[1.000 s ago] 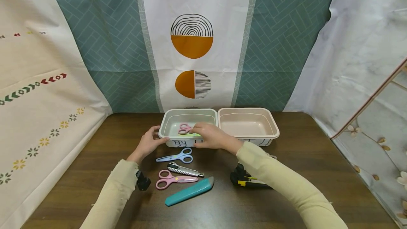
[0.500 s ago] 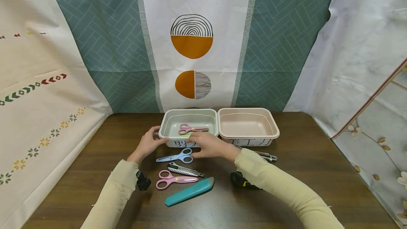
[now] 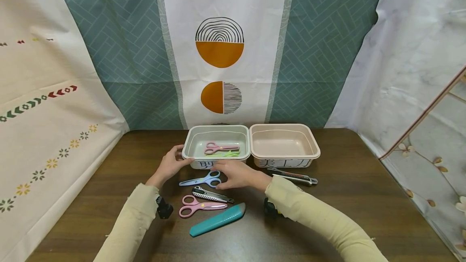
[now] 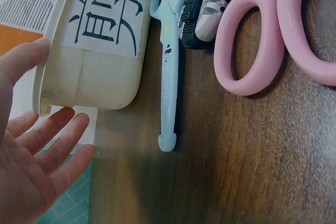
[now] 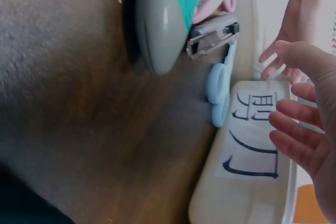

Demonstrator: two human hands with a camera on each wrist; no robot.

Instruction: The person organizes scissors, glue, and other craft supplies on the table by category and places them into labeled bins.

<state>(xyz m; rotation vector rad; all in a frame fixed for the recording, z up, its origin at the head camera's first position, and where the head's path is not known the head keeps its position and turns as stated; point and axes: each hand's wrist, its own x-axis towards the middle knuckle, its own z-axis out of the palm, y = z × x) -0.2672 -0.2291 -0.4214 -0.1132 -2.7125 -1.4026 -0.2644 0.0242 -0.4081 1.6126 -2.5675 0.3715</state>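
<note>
My left hand (image 3: 174, 160) rests open against the left front corner of the pale green tray (image 3: 189, 142), thumb on its rim (image 4: 44, 61). Inside that tray lie pink scissors (image 3: 220, 147) and green scissors (image 3: 227, 154). My right hand (image 3: 229, 175) hovers open in front of the tray, fingers spread (image 5: 296, 135), just right of the blue scissors (image 3: 202, 180) and holding nothing. The blue scissors (image 4: 168, 72) lie flat on the table along the tray's labelled front wall (image 5: 252, 145).
An empty pink tray (image 3: 313, 148) stands to the right, with a utility knife (image 3: 293, 176) in front of it. Nearer me lie a silver utility knife (image 3: 212, 194), pink scissors (image 3: 198, 206) and a teal cutter (image 3: 218, 219). Curtains close off the dark wooden table (image 3: 364, 189).
My right hand drew back from the green tray toward me and came down beside the blue scissors. The green scissors now lie in the tray. The left hand stayed put.
</note>
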